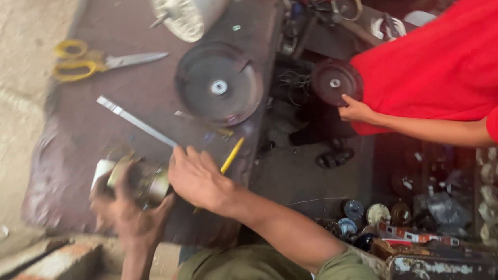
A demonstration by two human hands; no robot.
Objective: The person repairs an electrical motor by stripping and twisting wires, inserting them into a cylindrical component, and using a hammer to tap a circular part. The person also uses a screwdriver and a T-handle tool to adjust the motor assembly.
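Left hand point(126, 210) wraps its grip around a small motor core point(143, 179) (blurred) just above the desk point(88, 130) edge; right hand point(198, 177) presses closed against its right end, steadying it. Next needs a firm hold.

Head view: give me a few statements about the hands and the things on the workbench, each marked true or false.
1. The left hand grips a small metal cylinder. True.
2. The right hand rests flat on the round disc. False: it is at the cylinder, apart from the disc.
3. The scissors with yellow handles lie on the workbench, untouched. True.
4. The yellow pencil is held in the left hand. False: it lies near the bench edge by the right hand.
5. A person in red has a hand at a dark round part. True.
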